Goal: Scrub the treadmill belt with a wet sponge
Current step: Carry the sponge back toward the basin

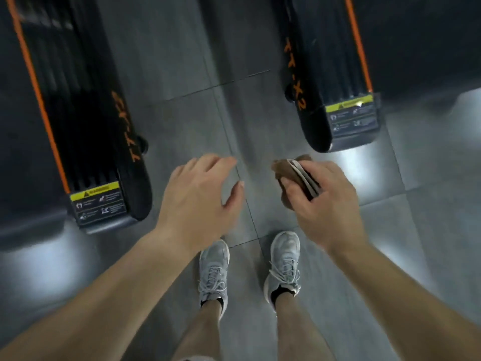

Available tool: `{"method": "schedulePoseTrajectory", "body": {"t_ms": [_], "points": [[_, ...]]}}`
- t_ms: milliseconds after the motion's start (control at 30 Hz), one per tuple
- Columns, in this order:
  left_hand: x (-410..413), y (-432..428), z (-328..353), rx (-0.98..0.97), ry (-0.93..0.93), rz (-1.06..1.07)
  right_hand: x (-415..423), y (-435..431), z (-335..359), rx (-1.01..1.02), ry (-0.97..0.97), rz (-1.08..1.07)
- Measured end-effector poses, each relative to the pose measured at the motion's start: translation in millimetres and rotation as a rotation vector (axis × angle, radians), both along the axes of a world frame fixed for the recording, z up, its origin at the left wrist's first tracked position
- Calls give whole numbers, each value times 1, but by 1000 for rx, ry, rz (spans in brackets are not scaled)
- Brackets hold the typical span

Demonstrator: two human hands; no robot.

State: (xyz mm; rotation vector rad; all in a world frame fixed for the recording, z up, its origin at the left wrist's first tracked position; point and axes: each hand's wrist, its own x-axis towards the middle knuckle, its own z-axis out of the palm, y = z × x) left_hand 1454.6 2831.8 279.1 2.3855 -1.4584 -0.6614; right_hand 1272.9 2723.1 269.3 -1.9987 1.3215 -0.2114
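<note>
The person stands on a grey tiled floor [260, 113] in the aisle between two black treadmills, grey shoes [213, 269] side by side on the tiles. The right hand [322, 204] grips the sponge [294, 173], a brown pad with a pale layer. The fingers curl over its top and the thumb presses its near side, and it is held in the air above the floor, near the rear corner of the right treadmill [320, 74]. The left hand [197, 201] hovers beside it with fingers relaxed and spread, holding nothing, and a clear gap separates the two hands. The left treadmill [86, 113] ends closer to the person, its rounded rear edge level with the left wrist; the right one ends farther ahead. Each side rail carries an orange stripe on its outer edge and a yellow warning label [99, 201] at the rear. The belt [421, 43] of the right machine lies beyond its stripe, dark and blurred. The aisle runs open straight ahead.
</note>
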Motion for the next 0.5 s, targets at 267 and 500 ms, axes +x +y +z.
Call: {"method": "schedulePoseTrajectory", "body": {"t_ms": [267,500], "points": [[-85,-75,38,3,12,-349,-125,-2,41,-13,-16,-438],[-168,-143,68,27,5,-591,-223,-17,59,-31,-12,-690]]}}
